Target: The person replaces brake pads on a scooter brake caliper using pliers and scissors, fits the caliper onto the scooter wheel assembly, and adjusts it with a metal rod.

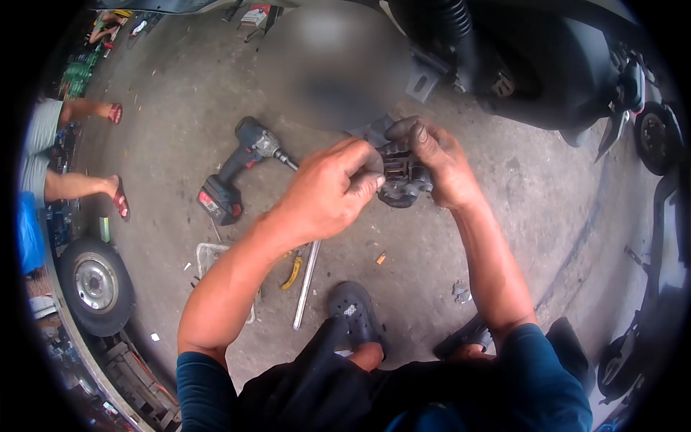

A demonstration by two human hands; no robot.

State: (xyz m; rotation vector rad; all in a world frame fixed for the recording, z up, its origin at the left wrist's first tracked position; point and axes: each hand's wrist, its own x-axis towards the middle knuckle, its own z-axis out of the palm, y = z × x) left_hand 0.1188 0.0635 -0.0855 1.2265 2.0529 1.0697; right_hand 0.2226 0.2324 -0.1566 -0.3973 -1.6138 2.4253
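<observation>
A dark, greasy brake caliper is held up over the floor between my two hands, with an open slot facing me. My right hand is closed around its right side, the thumb raised along the top. At its left end my left hand is closed, thumb and index finger pinched against the part. Whatever small piece may sit between those fingertips is hidden. Beyond my left hand, a cordless impact wrench with a long socket lies on the concrete, its tip close to my wrist.
Below my left forearm lie a metal bar, yellow-handled pliers and a white tray, partly covered. A motorbike stands at upper right. A wheel and another person's legs are at left. A blurred patch hides the top middle.
</observation>
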